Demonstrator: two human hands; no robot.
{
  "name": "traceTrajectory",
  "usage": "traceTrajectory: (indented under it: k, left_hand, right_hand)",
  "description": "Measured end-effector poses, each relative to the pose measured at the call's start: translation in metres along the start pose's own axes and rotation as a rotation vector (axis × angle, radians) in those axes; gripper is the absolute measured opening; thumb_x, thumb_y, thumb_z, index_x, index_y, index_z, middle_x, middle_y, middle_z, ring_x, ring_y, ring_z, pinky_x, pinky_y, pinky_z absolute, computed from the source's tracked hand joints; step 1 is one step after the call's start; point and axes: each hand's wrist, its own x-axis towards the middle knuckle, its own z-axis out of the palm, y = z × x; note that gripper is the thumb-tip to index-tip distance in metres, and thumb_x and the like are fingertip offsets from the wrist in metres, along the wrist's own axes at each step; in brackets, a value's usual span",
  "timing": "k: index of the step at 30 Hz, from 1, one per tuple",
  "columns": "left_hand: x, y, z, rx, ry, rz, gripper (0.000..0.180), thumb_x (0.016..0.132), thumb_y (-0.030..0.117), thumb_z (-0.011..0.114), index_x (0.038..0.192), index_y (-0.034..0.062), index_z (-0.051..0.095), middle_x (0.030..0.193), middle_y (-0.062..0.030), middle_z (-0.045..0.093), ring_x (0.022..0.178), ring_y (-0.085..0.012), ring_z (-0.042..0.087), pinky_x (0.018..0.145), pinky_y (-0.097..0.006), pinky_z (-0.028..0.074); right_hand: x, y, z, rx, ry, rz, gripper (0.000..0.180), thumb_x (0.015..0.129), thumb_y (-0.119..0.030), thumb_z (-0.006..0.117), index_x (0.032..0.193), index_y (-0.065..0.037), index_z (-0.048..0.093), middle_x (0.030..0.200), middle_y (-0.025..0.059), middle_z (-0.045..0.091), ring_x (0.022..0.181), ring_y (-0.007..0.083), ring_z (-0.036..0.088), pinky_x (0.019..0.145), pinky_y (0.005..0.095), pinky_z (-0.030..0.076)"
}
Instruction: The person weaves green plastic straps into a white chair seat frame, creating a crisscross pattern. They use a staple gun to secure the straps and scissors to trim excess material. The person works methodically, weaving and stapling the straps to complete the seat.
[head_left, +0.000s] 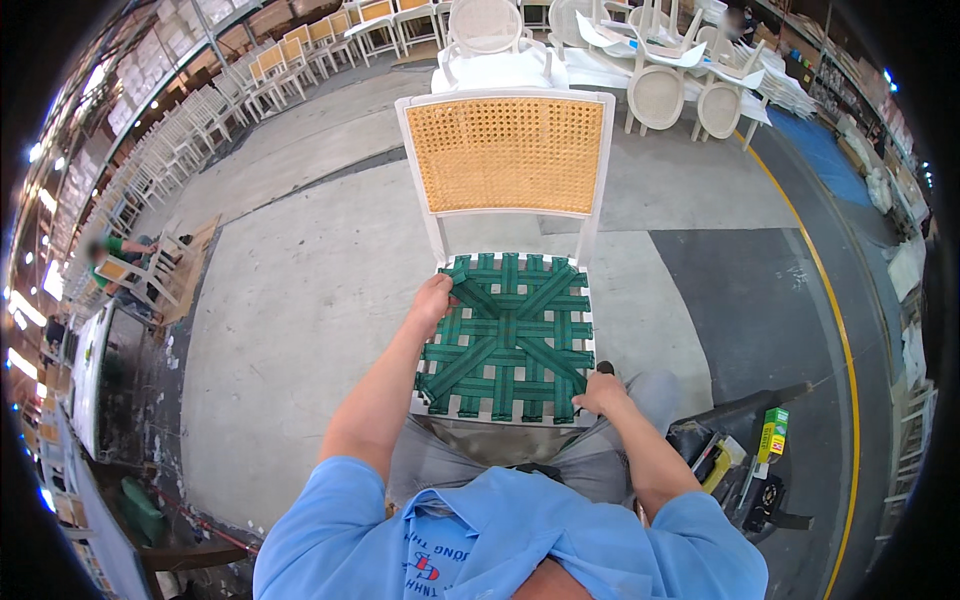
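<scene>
A white chair (437, 235) with a woven cane back (508, 153) stands right in front of me. Its seat is a lattice of green webbing straps (505, 335). My left hand (433, 300) grips the seat's left rim near the back corner. My right hand (601, 393) is closed on the seat's front right corner, with a small dark object showing just above the fingers. My knees sit under the front edge of the seat.
A dark tool and a green-and-yellow box (773, 432) lie on the floor at my right. Rows of white chairs (665, 70) fill the back. A seated person (118, 252) works far left. A yellow floor line (835, 310) curves along the right.
</scene>
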Motion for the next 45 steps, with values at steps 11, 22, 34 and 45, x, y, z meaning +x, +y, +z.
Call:
traceTrajectory:
  k: [11, 22, 34, 45]
  left_hand:
    - [-0.005, -0.014, 0.021, -0.003, -0.382, 0.101, 0.023, 0.098, 0.02, 0.051, 0.11, 0.0069, 0.065, 0.098, 0.002, 0.059, 0.093, -0.0125, 0.049, 0.088, -0.029, 0.041]
    - [-0.058, -0.015, 0.021, -0.327, -0.115, 0.366, 0.014, 0.097, 0.002, 0.06, 0.11, 0.0031, 0.062, 0.101, 0.0001, 0.063, 0.096, -0.0078, 0.056, 0.085, -0.025, 0.045]
    - [-0.055, -0.023, 0.025, -0.625, 0.018, 0.245, 0.008, 0.102, 0.015, 0.064, 0.1, 0.0082, 0.068, 0.09, 0.0062, 0.062, 0.084, -0.004, 0.052, 0.079, -0.024, 0.042]
    - [-0.071, -0.005, 0.028, 0.167, 0.474, 0.715, 0.015, 0.092, 0.006, 0.071, 0.105, -0.0005, 0.066, 0.109, -0.0075, 0.07, 0.106, -0.0215, 0.066, 0.092, -0.038, 0.05]
  right_hand:
    - [-0.002, -0.101, -0.097, 0.689, 0.563, -0.833, 0.045, 0.091, -0.011, 0.07, 0.135, -0.008, 0.06, 0.109, 0.013, 0.067, 0.091, 0.0279, 0.066, 0.084, 0.0364, 0.054]
    - [0.034, -0.175, -0.141, 0.523, 0.408, -0.785, 0.019, 0.096, -0.016, 0.069, 0.106, 0.0, 0.068, 0.094, 0.0122, 0.067, 0.079, 0.0235, 0.065, 0.072, 0.034, 0.051]
    - [0.028, -0.184, -0.14, 0.561, 0.647, -1.061, 0.013, 0.089, -0.007, 0.071, 0.101, -0.005, 0.069, 0.098, 0.0119, 0.07, 0.09, 0.0319, 0.069, 0.077, 0.0395, 0.055]
    - [0.036, -0.189, -0.152, 0.437, 0.603, -1.103, 0.009, 0.09, -0.007, 0.069, 0.099, -0.005, 0.069, 0.097, 0.0117, 0.063, 0.091, 0.0323, 0.066, 0.078, 0.0405, 0.054]
